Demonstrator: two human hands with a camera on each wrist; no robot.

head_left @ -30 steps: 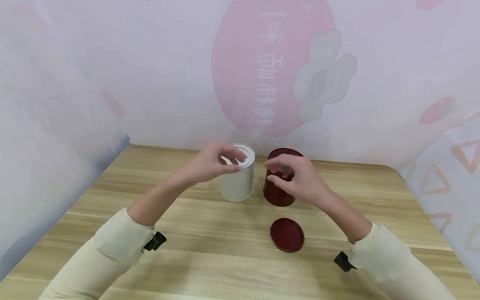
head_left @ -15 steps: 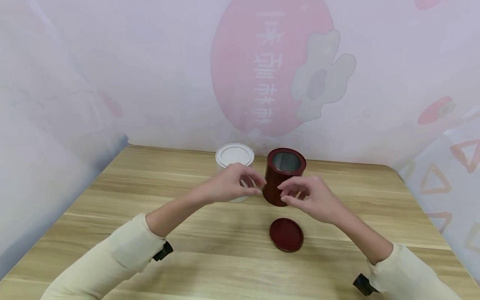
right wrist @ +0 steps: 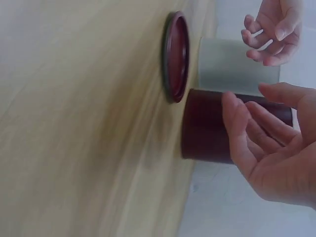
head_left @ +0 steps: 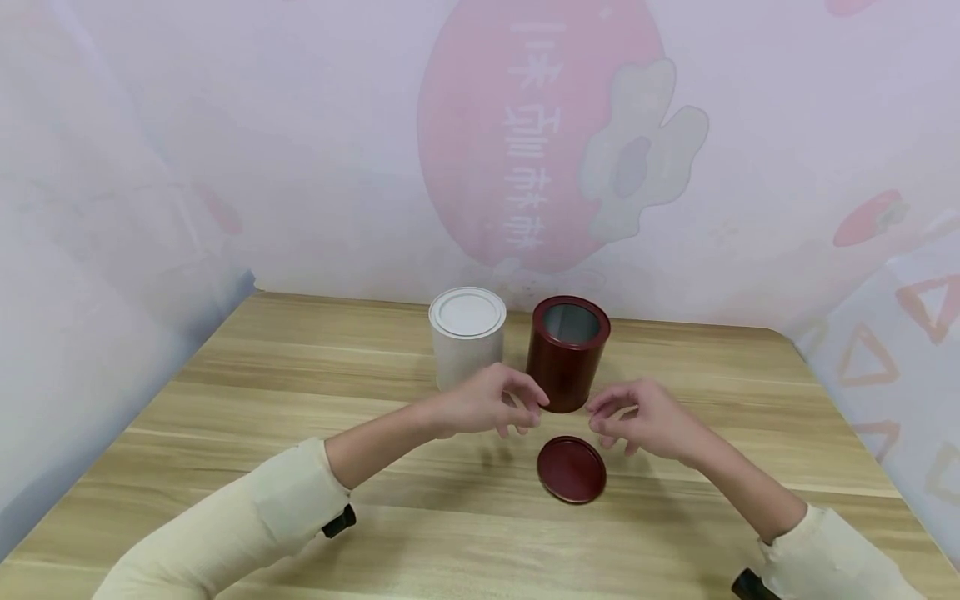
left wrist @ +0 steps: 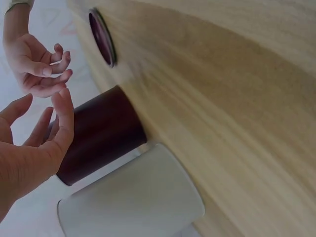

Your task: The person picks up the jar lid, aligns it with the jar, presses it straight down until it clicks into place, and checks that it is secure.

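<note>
Far left on our table (head_left: pixel 225 400) stands the white tin (head_left: pixel 467 335), lid on, upright and untouched. Next comes our left hand (head_left: pixel 483 407), hovering just in front of it with fingers loosely curled and grasping nothing. Beside the white tin, close but apart, stands the red tin (head_left: pixel 566 352), upright and open at the top. Its lid (head_left: pixel 572 469) lies flat on the table just in front of it, between our two hands and lower. Our right hand (head_left: pixel 645 419) hovers at the right of the red tin, fingers relaxed and empty too. To do this well, we judge that we should take the lid by its rim with fingertips on both sides, keep it level, and steady the red tin so it does not knock the white one
</note>
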